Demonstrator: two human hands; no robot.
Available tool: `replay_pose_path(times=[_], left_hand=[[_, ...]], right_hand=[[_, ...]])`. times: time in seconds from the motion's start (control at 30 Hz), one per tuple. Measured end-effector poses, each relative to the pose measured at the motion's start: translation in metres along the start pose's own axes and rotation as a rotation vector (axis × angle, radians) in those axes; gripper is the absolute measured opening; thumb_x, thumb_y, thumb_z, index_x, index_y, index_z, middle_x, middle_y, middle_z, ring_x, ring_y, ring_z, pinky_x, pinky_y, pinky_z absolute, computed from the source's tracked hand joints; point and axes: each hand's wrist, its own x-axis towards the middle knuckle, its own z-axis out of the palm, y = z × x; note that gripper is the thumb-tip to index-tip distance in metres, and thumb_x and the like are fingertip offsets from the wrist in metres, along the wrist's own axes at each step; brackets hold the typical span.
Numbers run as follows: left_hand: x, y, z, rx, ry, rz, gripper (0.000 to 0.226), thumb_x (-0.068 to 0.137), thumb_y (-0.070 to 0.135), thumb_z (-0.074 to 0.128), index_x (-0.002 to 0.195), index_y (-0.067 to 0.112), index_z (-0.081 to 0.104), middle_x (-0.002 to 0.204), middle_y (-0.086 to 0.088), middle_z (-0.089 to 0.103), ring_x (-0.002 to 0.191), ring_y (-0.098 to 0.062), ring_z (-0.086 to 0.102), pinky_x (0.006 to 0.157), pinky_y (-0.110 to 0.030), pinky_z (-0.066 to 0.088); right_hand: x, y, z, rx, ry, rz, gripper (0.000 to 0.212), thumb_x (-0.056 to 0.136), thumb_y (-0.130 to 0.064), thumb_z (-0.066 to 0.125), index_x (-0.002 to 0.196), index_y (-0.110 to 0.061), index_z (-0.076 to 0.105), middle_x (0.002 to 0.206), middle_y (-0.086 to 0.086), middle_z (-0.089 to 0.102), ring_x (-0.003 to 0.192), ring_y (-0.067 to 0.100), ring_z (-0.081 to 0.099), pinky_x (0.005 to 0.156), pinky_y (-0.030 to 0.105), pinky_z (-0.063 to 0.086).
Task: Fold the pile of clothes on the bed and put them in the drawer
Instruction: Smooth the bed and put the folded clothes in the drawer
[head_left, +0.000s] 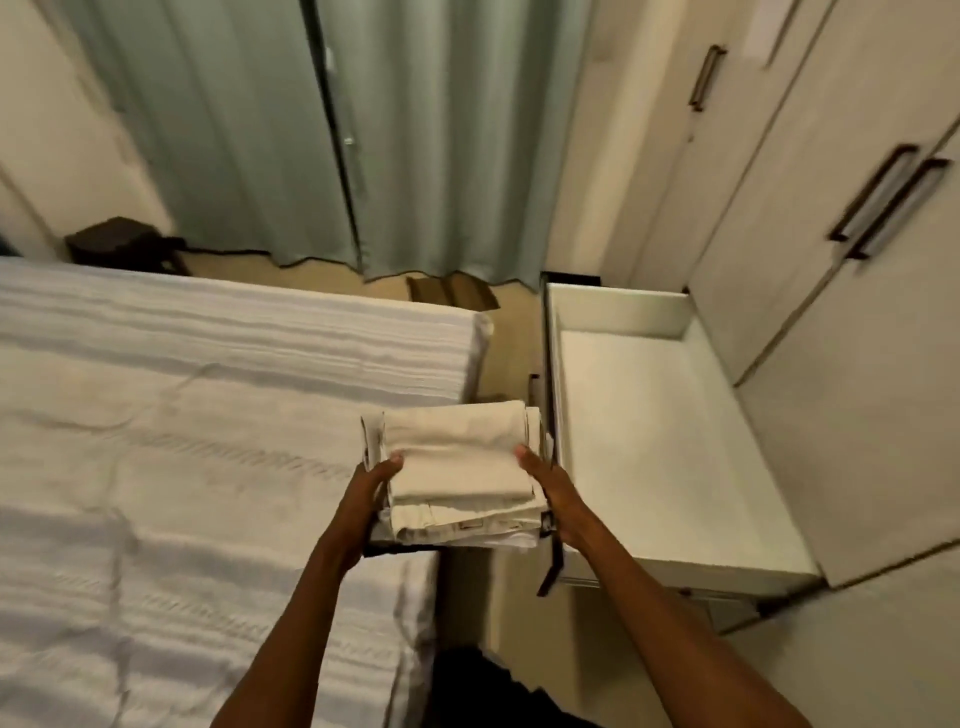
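holding the folded stack (460, 480) clamped between left hand (371, 486) and right hand (553, 493) — soft, light, prone to splay, so grip low at both sides; open drawer (675, 462) at 3 o'clock.

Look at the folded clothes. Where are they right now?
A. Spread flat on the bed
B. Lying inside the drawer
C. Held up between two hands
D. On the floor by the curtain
C: the left hand and right hand grip the sides of the folded clothes, carrying them between the bed and the open drawer, which shows only its bare white bottom.
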Motion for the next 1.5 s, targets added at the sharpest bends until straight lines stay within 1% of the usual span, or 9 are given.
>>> replay_pose_path(times=[0.13,0.3,0.57,0.87,0.97,1.03,1.2,1.4,1.5], left_hand=[[0.053,-0.009,0.092,0.084,-0.142,-0.037,0.046,0.093,0.024,0.064,0.136,0.010,0.056,0.123,-0.022,0.066,0.104,-0.033,0.069,0.071,-0.025,0.057],[0.135,-0.009,0.196,0.168,-0.275,-0.271,0.067,0.081,0.034,0.076,0.138,0.008,0.052,0.122,-0.017,0.068,0.107,-0.031,0.069,0.074,-0.030,0.059],[0.239,-0.023,0.326,0.434,-0.411,-0.437,0.017,0.095,0.020,0.060,0.106,0.007,0.063,0.079,-0.008,0.073,0.070,-0.022,0.070,0.072,-0.034,0.057],[0.354,-0.071,0.380,0.717,-0.499,-0.530,0.016,0.088,0.012,0.059,0.100,0.005,0.067,0.086,-0.011,0.072,0.071,-0.022,0.069,0.062,-0.028,0.055],[0.415,-0.119,0.381,0.840,-0.602,-0.575,0.057,0.066,0.029,0.073,0.113,-0.002,0.063,0.095,-0.016,0.068,0.083,-0.030,0.065,0.084,-0.047,0.053],[0.436,-0.142,0.382,0.897,-0.625,-0.610,0.071,0.058,0.028,0.074,0.119,-0.003,0.055,0.093,-0.012,0.063,0.082,-0.026,0.061,0.078,-0.042,0.053],[0.456,-0.180,0.399,1.025,-0.738,-0.667,0.066,0.058,0.031,0.064,0.119,0.008,0.053,0.101,-0.010,0.064,0.086,-0.028,0.064,0.068,-0.034,0.052],[0.476,-0.225,0.396,1.167,-0.889,-0.690,0.062,0.060,0.035,0.060,0.118,0.014,0.052,0.108,-0.012,0.062,0.089,-0.026,0.061,0.073,-0.035,0.051],[0.480,-0.230,0.394,1.204,-0.933,-0.696,0.071,0.056,0.036,0.065,0.122,0.016,0.048,0.116,-0.014,0.060,0.093,-0.025,0.059,0.076,-0.035,0.052]], right_hand=[[-0.005,-0.012,-0.098,0.127,0.149,0.001,0.059,0.076,-0.053,0.080,0.125,-0.027,0.063,0.121,0.008,0.072,0.111,0.029,0.068,0.100,0.049,0.053],[0.008,-0.018,-0.204,0.210,0.314,0.001,0.073,0.071,-0.049,0.083,0.135,-0.023,0.058,0.121,0.012,0.071,0.110,0.033,0.069,0.095,0.053,0.055],[0.048,0.001,-0.305,0.405,0.437,0.078,0.049,0.089,-0.027,0.072,0.135,-0.016,0.059,0.124,0.015,0.069,0.111,0.035,0.068,0.098,0.051,0.053],[0.089,0.045,-0.292,0.684,0.724,0.182,0.051,0.067,-0.024,0.075,0.117,-0.016,0.069,0.108,0.008,0.075,0.094,0.027,0.072,0.080,0.037,0.057],[0.118,0.080,-0.284,0.769,0.886,0.314,0.049,0.057,-0.021,0.074,0.103,-0.003,0.072,0.095,0.015,0.071,0.087,0.035,0.067,0.073,0.036,0.053],[0.135,0.104,-0.273,0.815,0.974,0.404,0.058,0.044,-0.021,0.076,0.097,0.004,0.069,0.086,0.016,0.062,0.077,0.036,0.061,0.065,0.035,0.050],[0.169,0.118,-0.243,1.040,1.248,0.498,0.021,0.050,-0.020,0.067,0.056,-0.011,0.049,0.051,0.004,0.041,0.039,0.023,0.040,0.043,0.022,0.029],[0.202,0.159,-0.216,1.236,1.354,0.537,0.022,0.053,-0.020,0.064,0.066,-0.010,0.048,0.063,0.010,0.045,0.042,0.026,0.045,0.042,0.021,0.034],[0.210,0.181,-0.207,1.288,1.368,0.505,0.045,0.033,-0.019,0.067,0.076,-0.011,0.059,0.088,0.015,0.061,0.078,0.034,0.062,0.069,0.037,0.052]])
